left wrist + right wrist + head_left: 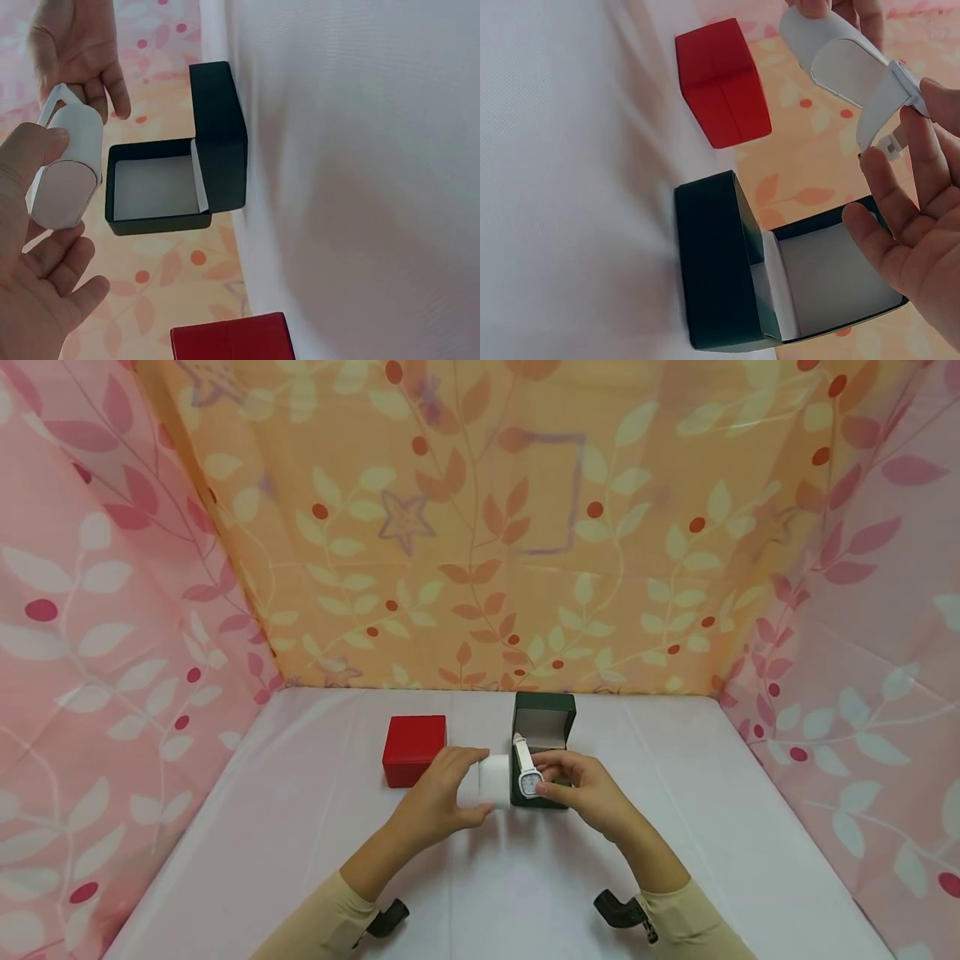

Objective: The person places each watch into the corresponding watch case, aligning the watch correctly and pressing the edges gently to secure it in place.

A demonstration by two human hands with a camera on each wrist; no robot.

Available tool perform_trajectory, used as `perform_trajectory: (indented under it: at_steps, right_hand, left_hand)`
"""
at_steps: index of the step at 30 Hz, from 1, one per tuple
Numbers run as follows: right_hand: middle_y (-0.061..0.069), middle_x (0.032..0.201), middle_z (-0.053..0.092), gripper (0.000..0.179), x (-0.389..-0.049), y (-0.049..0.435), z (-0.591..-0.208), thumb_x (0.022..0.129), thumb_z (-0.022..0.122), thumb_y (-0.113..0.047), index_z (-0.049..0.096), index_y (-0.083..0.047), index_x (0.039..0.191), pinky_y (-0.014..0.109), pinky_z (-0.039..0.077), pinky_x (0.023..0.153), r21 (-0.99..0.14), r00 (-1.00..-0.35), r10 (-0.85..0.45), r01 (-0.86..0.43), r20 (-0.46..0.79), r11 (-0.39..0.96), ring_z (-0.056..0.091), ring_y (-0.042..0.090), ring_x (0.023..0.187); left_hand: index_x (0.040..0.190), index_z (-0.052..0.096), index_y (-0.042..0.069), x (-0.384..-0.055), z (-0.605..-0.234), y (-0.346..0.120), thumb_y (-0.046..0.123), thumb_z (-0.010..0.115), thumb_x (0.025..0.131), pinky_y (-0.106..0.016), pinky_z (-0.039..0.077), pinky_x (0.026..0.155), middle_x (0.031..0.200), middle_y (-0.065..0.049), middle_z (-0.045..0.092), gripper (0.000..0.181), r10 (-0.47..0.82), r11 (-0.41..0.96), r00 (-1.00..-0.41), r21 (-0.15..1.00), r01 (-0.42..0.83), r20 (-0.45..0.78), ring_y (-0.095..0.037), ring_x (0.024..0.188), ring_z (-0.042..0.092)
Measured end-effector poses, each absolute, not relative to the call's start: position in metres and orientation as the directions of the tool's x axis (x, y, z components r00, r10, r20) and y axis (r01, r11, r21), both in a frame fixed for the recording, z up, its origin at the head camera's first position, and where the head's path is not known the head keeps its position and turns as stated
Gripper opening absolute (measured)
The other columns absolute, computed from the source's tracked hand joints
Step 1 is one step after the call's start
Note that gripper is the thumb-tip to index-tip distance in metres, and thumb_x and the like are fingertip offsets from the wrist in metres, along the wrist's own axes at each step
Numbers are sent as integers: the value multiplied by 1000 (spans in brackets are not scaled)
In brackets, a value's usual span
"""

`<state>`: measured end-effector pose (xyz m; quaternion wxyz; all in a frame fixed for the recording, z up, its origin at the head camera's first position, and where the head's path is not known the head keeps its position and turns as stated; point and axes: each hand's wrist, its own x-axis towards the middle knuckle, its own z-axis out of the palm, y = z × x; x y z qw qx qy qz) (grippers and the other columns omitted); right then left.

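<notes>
My left hand (442,793) grips a white watch cushion (494,781) between thumb and fingers, its flat oval end facing the camera in the left wrist view. My right hand (585,789) pinches a white wristwatch (529,782) by its case; the strap hangs unfastened, with its buckle (890,146) showing in the right wrist view. The watch is right beside the cushion's end. Just behind both hands stands a dark green box (544,714) with its lid raised and a pale lining (154,187) inside. Part of the box is hidden by the watch and right hand.
A red box (415,750), its lid down, sits on the white-covered table (315,860) behind my left hand. Floral cloth (480,527) walls the back and both sides. Black wrist-camera mounts (619,910) stick out by the sleeves.
</notes>
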<state>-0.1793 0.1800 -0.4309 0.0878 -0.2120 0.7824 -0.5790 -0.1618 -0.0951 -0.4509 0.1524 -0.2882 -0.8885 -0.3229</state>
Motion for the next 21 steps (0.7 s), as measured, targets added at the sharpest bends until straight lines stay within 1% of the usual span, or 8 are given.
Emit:
perform_trajectory:
  at_steps: [9,18,21]
  right_hand:
    - [12,101,68,42,-177,177,-431,91,78,-19,67,-8,130,25,54,82,-951,-891,-447,-204,81,232,64,22,101]
    - [12,101,69,43,-176,176,-432,92,77,-15,65,-4,131,25,56,80,-961,-876,-474,-201,90,191,66,15,97]
    - [13,102,69,43,-176,175,-434,92,77,-15,65,-3,132,24,56,81,-961,-870,-484,-205,93,184,66,14,97]
  left_hand:
    - [144,54,18,-159,-450,-93,29,93,75,-28,59,90,138,4,58,79,419,623,-802,508,594,424,-12,125,52]
    - [144,54,18,-157,-449,-92,27,94,75,-29,58,92,138,4,58,80,434,605,-787,506,615,438,-13,127,51]
    - [144,54,19,-156,-450,-92,28,94,74,-28,59,90,138,5,58,80,424,607,-796,517,604,432,-12,127,51]
